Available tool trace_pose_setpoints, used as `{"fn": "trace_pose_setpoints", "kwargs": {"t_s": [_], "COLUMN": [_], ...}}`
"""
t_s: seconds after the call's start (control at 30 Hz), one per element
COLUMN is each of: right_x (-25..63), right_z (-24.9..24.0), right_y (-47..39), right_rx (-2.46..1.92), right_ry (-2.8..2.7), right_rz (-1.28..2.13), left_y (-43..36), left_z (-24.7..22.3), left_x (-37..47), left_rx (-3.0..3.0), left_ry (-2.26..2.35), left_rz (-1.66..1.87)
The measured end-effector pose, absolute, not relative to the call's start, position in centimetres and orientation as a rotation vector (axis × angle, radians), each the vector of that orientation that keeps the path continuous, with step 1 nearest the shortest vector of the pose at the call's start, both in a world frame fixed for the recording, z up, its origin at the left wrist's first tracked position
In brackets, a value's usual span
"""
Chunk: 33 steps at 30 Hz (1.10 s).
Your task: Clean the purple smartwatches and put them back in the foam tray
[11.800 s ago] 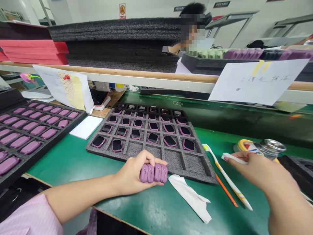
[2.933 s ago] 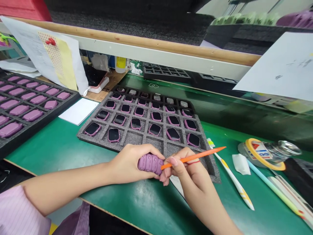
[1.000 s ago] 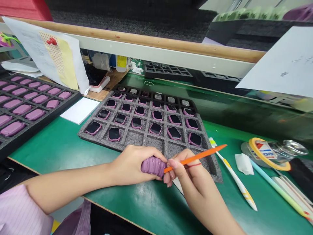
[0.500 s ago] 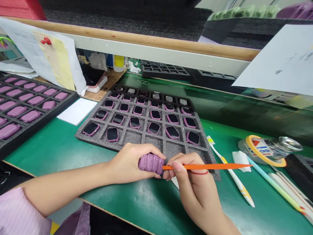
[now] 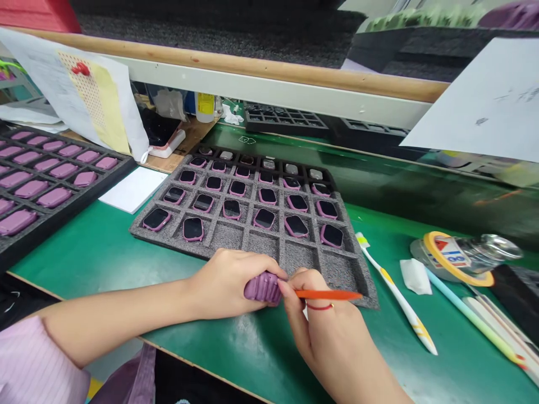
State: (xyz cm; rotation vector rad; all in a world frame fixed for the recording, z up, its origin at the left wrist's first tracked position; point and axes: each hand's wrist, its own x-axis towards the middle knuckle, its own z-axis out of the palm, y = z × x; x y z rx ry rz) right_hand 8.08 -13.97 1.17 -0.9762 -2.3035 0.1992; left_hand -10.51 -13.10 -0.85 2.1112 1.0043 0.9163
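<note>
Head view: my left hand (image 5: 229, 285) is curled closed round a stack of purple cases (image 5: 261, 288), over the near edge of the table (image 5: 96, 252). My right hand (image 5: 330, 325) pinches an orange stick (image 5: 328, 294), fingertips at the stack's right end; stick's left end hidden, can't tell contact. Foam tray (image 5: 261, 244) just beyond, watches (image 5: 264, 217) in most pockets. Toothbrush (image 5: 398, 297) right of the tray, glass bottle (image 5: 469, 256) farther right. Second tray (image 5: 88, 201) far left, also holding purple cases.
</note>
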Motion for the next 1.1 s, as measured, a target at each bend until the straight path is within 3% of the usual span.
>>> {"fn": "trace_pose_setpoints", "kwargs": {"t_s": [0.2, 0.4, 0.8, 1.1], "right_x": [9.5, 9.6, 8.9, 8.8], "right_z": [0.9, 0.8, 0.1, -0.5], "right_y": [-13.0, -12.8, -13.1, -13.8], "right_rx": [-0.945, -0.951, -0.745, -0.699], "right_ry": [-2.115, -1.911, -1.9, -1.819], "right_rz": [0.107, 0.491, 0.821, 0.607], "left_y": [-12.9, -12.9, -12.9, -13.1], "left_z": [-0.4, -0.2, 0.1, 0.0], "left_x": [-10.8, -10.9, -11.2, -11.1], "left_rx": [1.936, 1.878, 1.762, 1.729], "left_ry": [1.066, 1.056, 1.086, 1.092], "left_rz": [0.924, 0.919, 0.934, 0.945]}}
